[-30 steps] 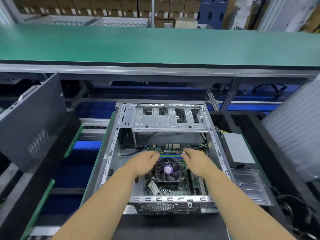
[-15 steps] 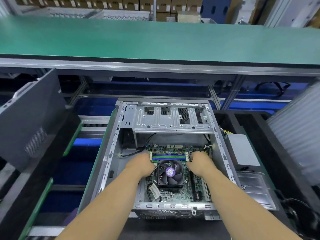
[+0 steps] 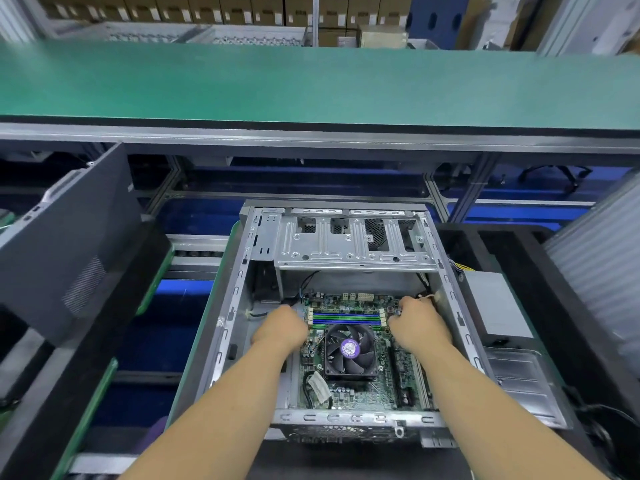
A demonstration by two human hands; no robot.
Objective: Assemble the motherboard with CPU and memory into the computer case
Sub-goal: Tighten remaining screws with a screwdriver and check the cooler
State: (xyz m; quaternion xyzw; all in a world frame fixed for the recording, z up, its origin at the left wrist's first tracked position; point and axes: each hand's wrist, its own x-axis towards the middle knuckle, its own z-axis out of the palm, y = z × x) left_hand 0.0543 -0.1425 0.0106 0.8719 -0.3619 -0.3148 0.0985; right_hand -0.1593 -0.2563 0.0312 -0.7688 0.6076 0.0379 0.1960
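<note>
From the head camera, the motherboard (image 3: 360, 372) lies flat on the floor of the open computer case (image 3: 239, 282), toward its near edge, with the black fan (image 3: 349, 351) at the middle and the memory sticks (image 3: 346, 318) just behind it. The left hand (image 3: 280, 332) curls its fingers at the board's left edge; the right hand (image 3: 417, 327) curls at the right edge, beside the case's right wall. Whether either truly grips the board I cannot tell. This looks like the seating step. Next, the board likely needs nudging until it sits square, then fastening.
</note>
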